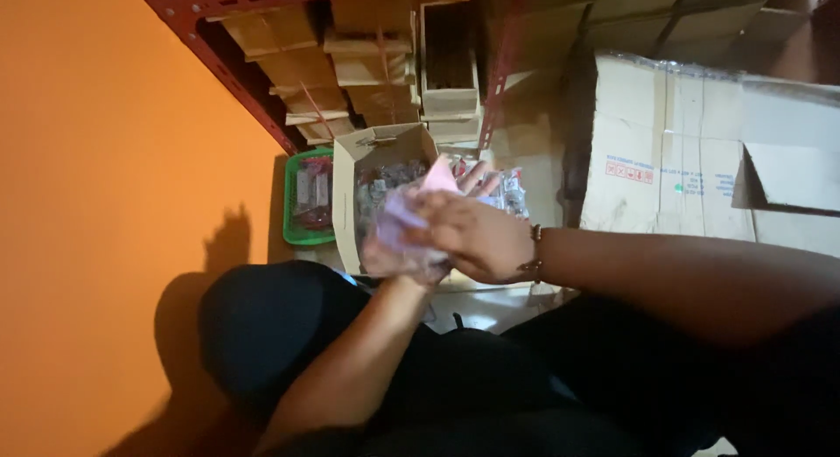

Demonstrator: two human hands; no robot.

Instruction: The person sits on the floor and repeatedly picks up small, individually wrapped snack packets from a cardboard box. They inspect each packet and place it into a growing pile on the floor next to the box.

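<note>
Both my hands meet over an open cardboard box [350, 173] full of small clear-wrapped packets. My right hand [477, 238], with a bead bracelet at the wrist, lies over a clear plastic bag [398, 221] with a pink slip showing at its top. My left hand [394, 260] comes up from below and grips the same bag from underneath; its fingers are mostly hidden by the plastic. The image is blurred, so what is in the bag cannot be made out.
A green plastic basket [297, 234] with packets stands left of the box, against an orange wall [114, 186]. Red metal shelving [254, 94] holds stacked cartons behind. A large taped carton [674, 142] stands at the right. My dark-clothed knees fill the foreground.
</note>
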